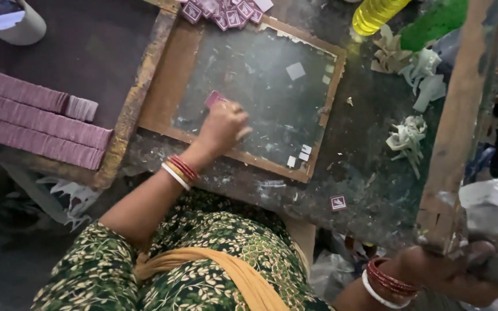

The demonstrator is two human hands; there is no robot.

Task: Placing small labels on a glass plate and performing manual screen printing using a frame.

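My left hand (223,124) rests on a smeared glass plate (272,80) set in a wooden frame (168,86). Its fingers press a small pink card (214,98) against the glass. Red and white bangles circle that wrist. My right hand (462,270) is at the lower right, closed around the bottom of a worn wooden post (456,132). Small white paper squares (295,71) lie scattered on the glass.
Long stacks of pink cards (36,124) lie at the left on a dark board. A pile of small pink labels (223,12) sits at the frame's top edge. A yellow bottle (376,12), a green bottle (433,23) and crumpled paper scraps (407,138) are at the right. One loose label (338,203) lies near the table's front edge.
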